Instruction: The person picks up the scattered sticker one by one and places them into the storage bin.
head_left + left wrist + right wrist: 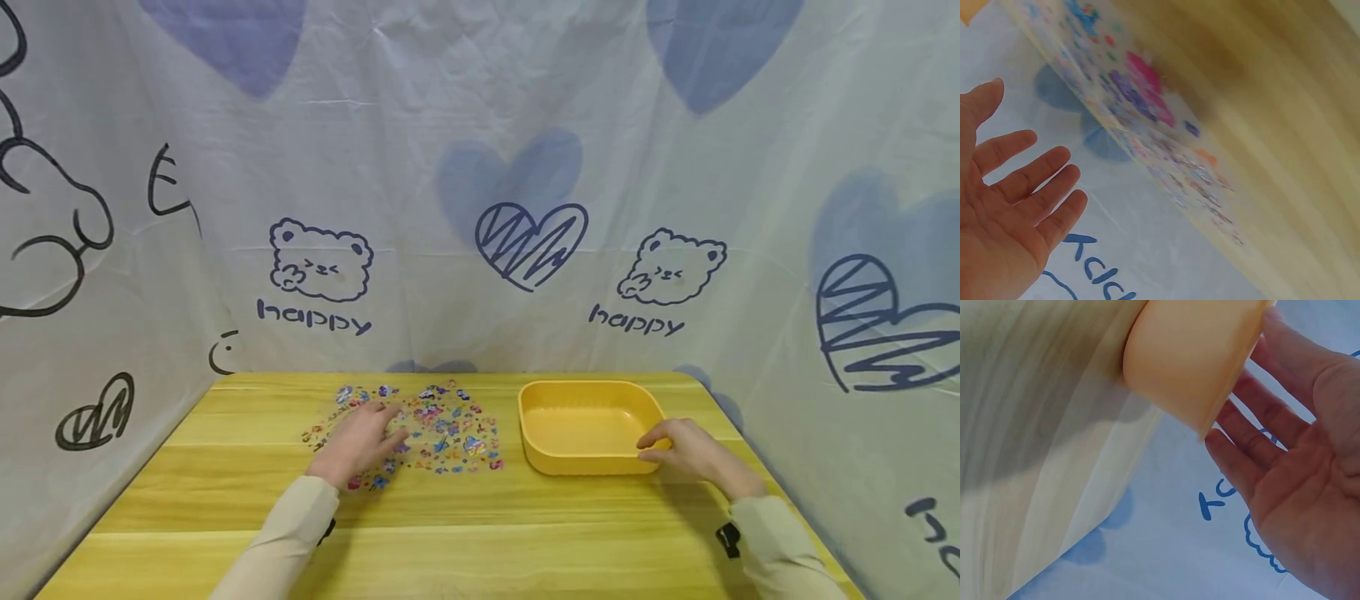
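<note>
Left sleeve (281,533), 7 o'clock in head view, was plain cream. Right sleeve (783,546), 4 o'clock, matched. Small black fitting (327,531) showed at left sleeve's 3 o'clock edge; squarish black block (728,540) sat at right sleeve's 9 o'clock edge.

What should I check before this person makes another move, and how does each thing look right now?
1. Yellow plastic tub upright on the wooden table: ok.
2. Right hand gripping the tub: ok, at the rim near its front right corner.
3. Left hand free: ok, fingers spread, holding nothing.
4. Small colourful pieces gathered together: not ok, scattered left of the tub.
5. Pieces loose rather than stuck down: cannot tell.
</note>
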The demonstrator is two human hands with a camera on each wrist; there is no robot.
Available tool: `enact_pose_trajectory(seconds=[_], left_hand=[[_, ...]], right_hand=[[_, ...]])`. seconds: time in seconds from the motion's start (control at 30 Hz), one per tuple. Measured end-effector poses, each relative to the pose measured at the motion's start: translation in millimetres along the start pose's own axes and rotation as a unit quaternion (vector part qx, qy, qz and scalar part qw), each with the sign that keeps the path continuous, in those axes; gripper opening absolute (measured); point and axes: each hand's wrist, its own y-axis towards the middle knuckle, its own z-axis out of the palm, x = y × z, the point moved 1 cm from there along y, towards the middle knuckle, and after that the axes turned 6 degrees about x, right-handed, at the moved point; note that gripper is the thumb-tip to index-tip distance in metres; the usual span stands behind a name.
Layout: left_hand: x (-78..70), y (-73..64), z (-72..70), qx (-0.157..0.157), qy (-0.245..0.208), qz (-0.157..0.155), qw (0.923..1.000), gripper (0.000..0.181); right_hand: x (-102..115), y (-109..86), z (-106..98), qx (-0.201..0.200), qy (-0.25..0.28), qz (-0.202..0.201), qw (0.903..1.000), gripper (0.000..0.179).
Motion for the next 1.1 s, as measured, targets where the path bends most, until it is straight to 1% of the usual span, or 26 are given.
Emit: enact_pose_trajectory(seconds=[0.17, 0.27, 0.37, 0.43, 0.57, 0.63, 0.7, 0.77, 0.8, 0.93, 1.1], left_hand=[[13.3, 0.6, 4.0, 0.012, 0.006, -0.011, 0.9999, 0.050], [23.0, 1.3, 4.7, 0.017, -0.008, -0.020, 0.9996, 0.044], [33.8, 1.5, 4.3, 0.021, -0.022, -0.032, 0.9990, 0.039], [41.4, 1.6, 4.1, 0.022, -0.025, -0.041, 0.9986, 0.040], [55.0, 1.4, 5.7, 0.024, -0.011, -0.054, 0.9982, 0.033], [59.8, 1.0, 6.5, 0.028, -0.007, -0.058, 0.9979, 0.027], [63.1, 1.1, 5.7, 0.036, -0.012, -0.065, 0.9971, 0.023], [66.3, 1.6, 3.9, 0.040, -0.012, -0.072, 0.9966, 0.022], [68.3, 2.1, 2.1, 0.039, -0.011, -0.075, 0.9964, 0.025], [79.1, 6.8, -4.3, 0.043, -0.019, -0.108, 0.9930, 0.037], [97.5, 12.1, -12.1, 0.055, -0.047, -0.168, 0.9832, 0.046]], right_hand=[[0, -0.6, -2, 0.011, -0.006, -0.018, 0.9998, 0.012], [1, -0.9, -4, 0.011, -0.005, -0.023, 0.9996, 0.010], [2, -1.3, -5, 0.016, 0.004, -0.020, 0.9997, 0.009], [2, -1.6, -6, 0.020, 0.007, -0.019, 0.9996, 0.009], [1, -1.8, -6, 0.027, 0.010, -0.022, 0.9993, 0.009], [1, -2.0, -6, 0.030, 0.011, -0.026, 0.9992, 0.009], [0, -2.2, -7, 0.030, 0.010, -0.035, 0.9989, 0.010], [-1, -2.2, -7, 0.030, 0.012, -0.040, 0.9987, 0.011], [-1, -2.4, -7, 0.029, 0.009, -0.047, 0.9984, 0.011], [-2, -2.4, -8, 0.027, 0.007, -0.052, 0.9982, 0.012], [-3, -1.9, -8, 0.027, 0.002, -0.055, 0.9981, 0.011]])
